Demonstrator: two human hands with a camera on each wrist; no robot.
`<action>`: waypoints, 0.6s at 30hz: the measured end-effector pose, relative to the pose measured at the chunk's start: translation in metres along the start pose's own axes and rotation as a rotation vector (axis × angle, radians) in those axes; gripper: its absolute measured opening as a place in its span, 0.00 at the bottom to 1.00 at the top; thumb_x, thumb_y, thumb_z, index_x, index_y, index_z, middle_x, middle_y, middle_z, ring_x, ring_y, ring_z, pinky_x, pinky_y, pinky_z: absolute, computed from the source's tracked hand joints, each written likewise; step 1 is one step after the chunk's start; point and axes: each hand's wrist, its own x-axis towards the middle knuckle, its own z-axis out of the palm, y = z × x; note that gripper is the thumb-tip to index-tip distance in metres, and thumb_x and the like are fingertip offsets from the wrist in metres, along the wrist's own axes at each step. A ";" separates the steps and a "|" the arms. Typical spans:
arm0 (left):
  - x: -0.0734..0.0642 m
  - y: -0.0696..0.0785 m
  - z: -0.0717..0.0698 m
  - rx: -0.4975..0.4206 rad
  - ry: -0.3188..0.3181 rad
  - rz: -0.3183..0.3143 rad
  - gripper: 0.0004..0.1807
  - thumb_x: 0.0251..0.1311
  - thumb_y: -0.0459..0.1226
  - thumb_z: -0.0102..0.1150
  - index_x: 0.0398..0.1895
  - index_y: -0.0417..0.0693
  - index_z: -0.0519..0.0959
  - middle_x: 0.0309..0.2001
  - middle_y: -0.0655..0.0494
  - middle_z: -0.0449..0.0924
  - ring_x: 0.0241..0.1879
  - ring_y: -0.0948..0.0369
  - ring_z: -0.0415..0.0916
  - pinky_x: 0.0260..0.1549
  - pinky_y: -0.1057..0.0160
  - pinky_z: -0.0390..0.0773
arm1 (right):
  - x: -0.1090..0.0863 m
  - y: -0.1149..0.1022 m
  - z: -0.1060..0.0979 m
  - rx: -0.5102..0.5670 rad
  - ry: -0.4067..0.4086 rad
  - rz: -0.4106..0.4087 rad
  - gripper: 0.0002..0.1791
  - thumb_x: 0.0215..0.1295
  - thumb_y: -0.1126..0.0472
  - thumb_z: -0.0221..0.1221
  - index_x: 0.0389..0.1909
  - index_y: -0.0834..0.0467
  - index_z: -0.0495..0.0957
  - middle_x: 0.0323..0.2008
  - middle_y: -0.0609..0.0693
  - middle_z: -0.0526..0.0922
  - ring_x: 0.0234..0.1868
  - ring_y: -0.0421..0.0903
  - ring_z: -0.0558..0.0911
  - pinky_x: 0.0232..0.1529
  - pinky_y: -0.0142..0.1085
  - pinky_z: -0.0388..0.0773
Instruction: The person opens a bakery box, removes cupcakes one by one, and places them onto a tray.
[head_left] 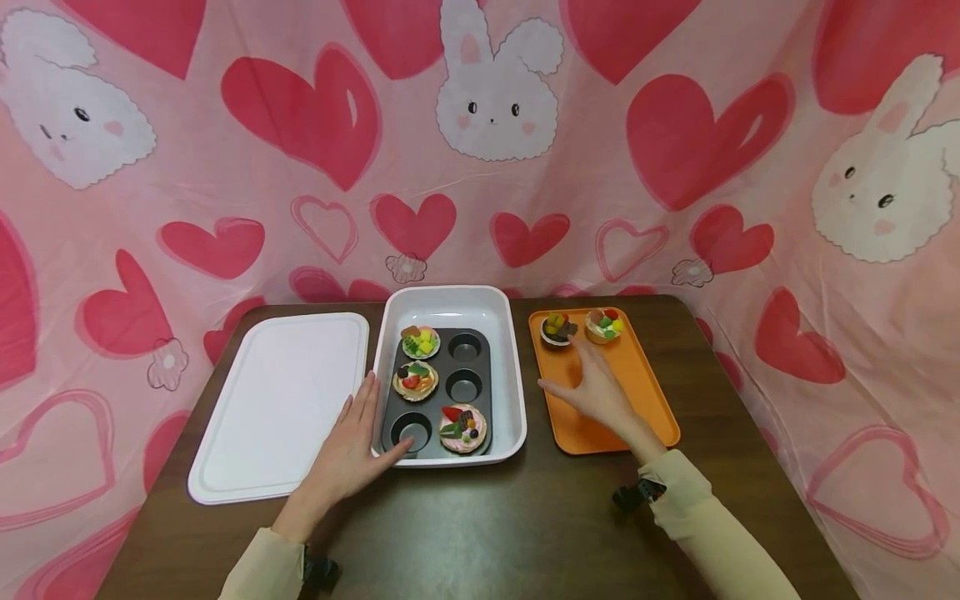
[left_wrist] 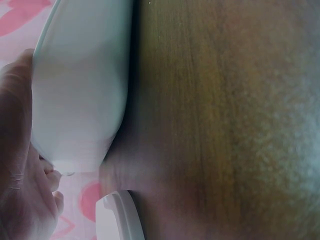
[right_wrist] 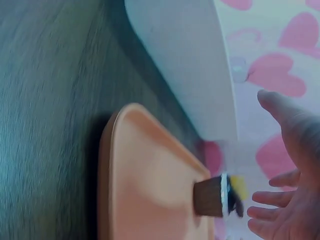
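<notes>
My left hand (head_left: 348, 446) rests on the near left corner of a white bin (head_left: 517, 392), thumb over its front rim and fingers along its left side. Inside lies a dark muffin tin (head_left: 437, 387) with several cups. Three toy tarts sit in it: one with yellow and green pieces (head_left: 420, 342), one with red and orange fruit (head_left: 415, 381) and a pink one (head_left: 462, 429). My right hand (head_left: 600, 392) hovers over the orange tray (head_left: 611, 400), thumb and fingers spread, fingertips near a dark chocolate cupcake (right_wrist: 212, 196). Beside that stands a fruit-topped tart (head_left: 603, 326).
A white lid-like board (head_left: 281, 404) lies on the brown table (head_left: 480, 533) left of the bin. A strip of table separates the bin from the orange tray. Behind the table hangs a pink cloth (head_left: 480, 192) with hearts and rabbits.
</notes>
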 end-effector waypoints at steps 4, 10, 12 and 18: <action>0.000 0.000 0.000 -0.002 0.002 0.002 0.68 0.62 0.67 0.67 0.91 0.40 0.44 0.92 0.41 0.42 0.90 0.39 0.48 0.87 0.35 0.52 | -0.005 -0.012 0.000 -0.003 -0.040 -0.030 0.62 0.63 0.35 0.76 0.87 0.59 0.56 0.86 0.68 0.59 0.85 0.70 0.62 0.82 0.71 0.63; -0.001 0.001 0.000 -0.004 0.002 0.003 0.68 0.62 0.67 0.67 0.91 0.41 0.43 0.92 0.41 0.41 0.90 0.39 0.48 0.87 0.35 0.51 | -0.009 -0.022 0.006 -0.010 -0.085 -0.128 0.63 0.58 0.38 0.80 0.88 0.56 0.57 0.86 0.63 0.62 0.85 0.69 0.64 0.79 0.72 0.67; -0.001 0.001 0.000 -0.003 0.001 0.001 0.68 0.62 0.67 0.67 0.91 0.41 0.43 0.92 0.41 0.41 0.90 0.38 0.48 0.87 0.35 0.51 | -0.010 -0.025 0.008 -0.013 -0.096 -0.169 0.64 0.57 0.39 0.81 0.88 0.56 0.57 0.86 0.63 0.61 0.85 0.68 0.64 0.79 0.72 0.67; -0.001 0.001 0.000 -0.001 0.002 0.003 0.68 0.62 0.67 0.67 0.91 0.42 0.43 0.92 0.41 0.41 0.90 0.39 0.48 0.87 0.35 0.51 | -0.014 -0.037 0.015 -0.051 -0.144 -0.342 0.63 0.56 0.41 0.82 0.86 0.58 0.61 0.86 0.62 0.62 0.87 0.66 0.63 0.80 0.69 0.68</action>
